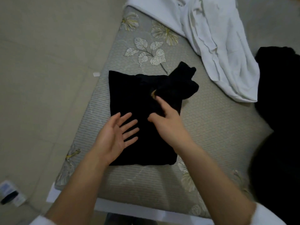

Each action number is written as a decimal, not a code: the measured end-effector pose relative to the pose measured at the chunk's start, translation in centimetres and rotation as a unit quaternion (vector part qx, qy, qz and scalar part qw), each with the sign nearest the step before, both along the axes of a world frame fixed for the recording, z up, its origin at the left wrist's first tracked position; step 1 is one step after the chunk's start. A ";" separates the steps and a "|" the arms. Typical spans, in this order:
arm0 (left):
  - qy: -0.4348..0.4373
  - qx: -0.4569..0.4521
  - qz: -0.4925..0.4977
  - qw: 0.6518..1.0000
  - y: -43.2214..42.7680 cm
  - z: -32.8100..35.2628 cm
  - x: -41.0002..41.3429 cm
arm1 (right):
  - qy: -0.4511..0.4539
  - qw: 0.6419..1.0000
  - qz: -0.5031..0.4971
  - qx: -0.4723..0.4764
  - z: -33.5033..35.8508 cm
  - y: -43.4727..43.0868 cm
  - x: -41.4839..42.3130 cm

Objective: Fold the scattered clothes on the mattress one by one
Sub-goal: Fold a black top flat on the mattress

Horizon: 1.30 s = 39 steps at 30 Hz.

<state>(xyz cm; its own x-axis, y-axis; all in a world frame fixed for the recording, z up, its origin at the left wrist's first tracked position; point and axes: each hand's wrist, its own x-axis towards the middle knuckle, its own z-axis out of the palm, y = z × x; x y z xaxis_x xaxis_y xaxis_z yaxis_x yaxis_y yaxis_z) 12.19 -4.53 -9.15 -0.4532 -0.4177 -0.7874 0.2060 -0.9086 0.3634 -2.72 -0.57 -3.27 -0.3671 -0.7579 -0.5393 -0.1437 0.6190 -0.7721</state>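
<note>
Black garment [129, 95] lies flat on the mattress [211, 127], squared into a rectangle, with one sleeve [181, 82] bunched at its far right corner, probably the next part to tuck. Left hand [113, 137] is released, fingers spread over the garment's near left part, likely to steady or smooth it. Right hand [168, 125] sits on the garment's middle, fingers partly lost in dark fabric; gripping or pressing, cannot tell. White clothing [219, 46] beyond the garment is cut off.
</note>
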 end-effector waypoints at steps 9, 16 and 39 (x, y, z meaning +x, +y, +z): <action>-0.077 -0.054 -0.008 0.996 2.2 -0.8 3.6 | 0.085 0.991 0.070 0.076 -3.9 -0.3 1.9; -0.316 -0.340 -0.186 0.866 3.4 -0.9 2.4 | 0.205 0.979 0.006 -0.002 -5.7 -7.3 0.1; -0.374 -0.315 -0.207 0.848 4.5 -1.8 7.7 | 0.255 0.947 0.155 -0.122 -6.7 -9.7 3.1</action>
<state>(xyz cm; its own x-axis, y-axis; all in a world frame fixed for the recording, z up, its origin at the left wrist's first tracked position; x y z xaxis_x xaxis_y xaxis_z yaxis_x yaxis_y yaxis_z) 19.91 -0.03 -10.96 -0.1357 -0.7892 -0.5990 -0.5846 -0.4244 0.6915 0.37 -10.27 -10.00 -0.2708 -0.9514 -0.1467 -0.6816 0.2972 -0.6687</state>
